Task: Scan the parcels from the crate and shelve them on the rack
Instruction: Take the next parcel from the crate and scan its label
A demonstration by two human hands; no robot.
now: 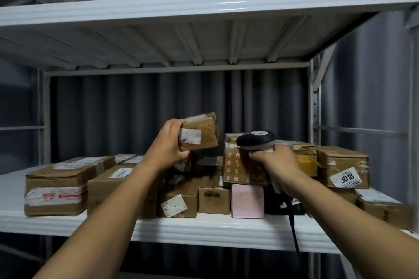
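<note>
- The left forearm [106,213] rises from the bottom edge toward the rack's white shelf [204,229].
- The left hand [167,145] grips a small brown parcel [201,133], fingers curled over its left end and thumb beneath. The parcel is tilted and held above the stacked parcels [56,186] on the shelf.
- The right hand [276,163] is wrapped round the handle of a scanner [256,139], whose dark head sits just right of the held parcel.
- Its cable [294,233] hangs past the shelf edge.

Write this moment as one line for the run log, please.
left hand: grips small parcel above stacked parcels | right hand: grips scanner | shelf: crowded
</note>
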